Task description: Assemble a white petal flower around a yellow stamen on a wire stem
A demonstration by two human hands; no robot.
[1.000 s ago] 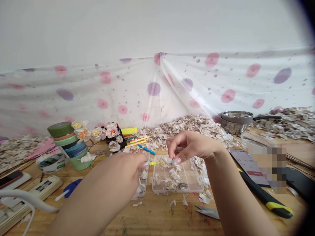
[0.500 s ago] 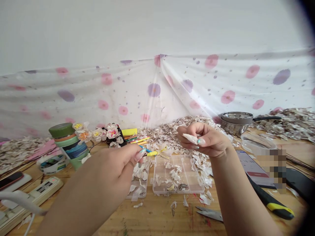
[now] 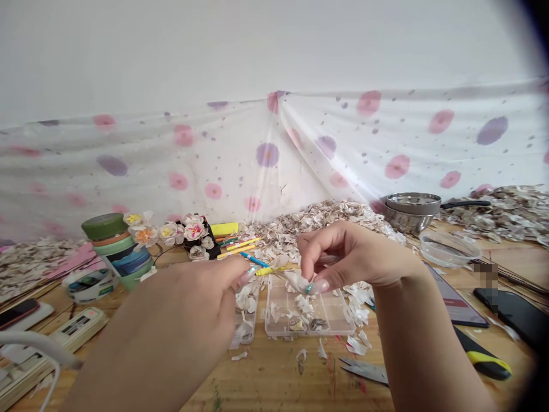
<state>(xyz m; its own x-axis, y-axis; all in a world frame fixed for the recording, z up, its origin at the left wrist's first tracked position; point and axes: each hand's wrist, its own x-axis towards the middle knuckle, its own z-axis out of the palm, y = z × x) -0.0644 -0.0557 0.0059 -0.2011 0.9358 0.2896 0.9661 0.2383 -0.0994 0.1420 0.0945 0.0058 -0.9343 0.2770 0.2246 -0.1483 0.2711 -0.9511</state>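
Over box, stem is being pinched by L hand, petal by R hand; prob. being joined, steady align. needed next.

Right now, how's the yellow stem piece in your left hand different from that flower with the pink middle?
The yellow stem piece is pinched in the left hand; the pink-centred flower sits unheld among other flowers. The piece is narrow and points sideways, while the flower is spread open, facing us. Both show some yellow.
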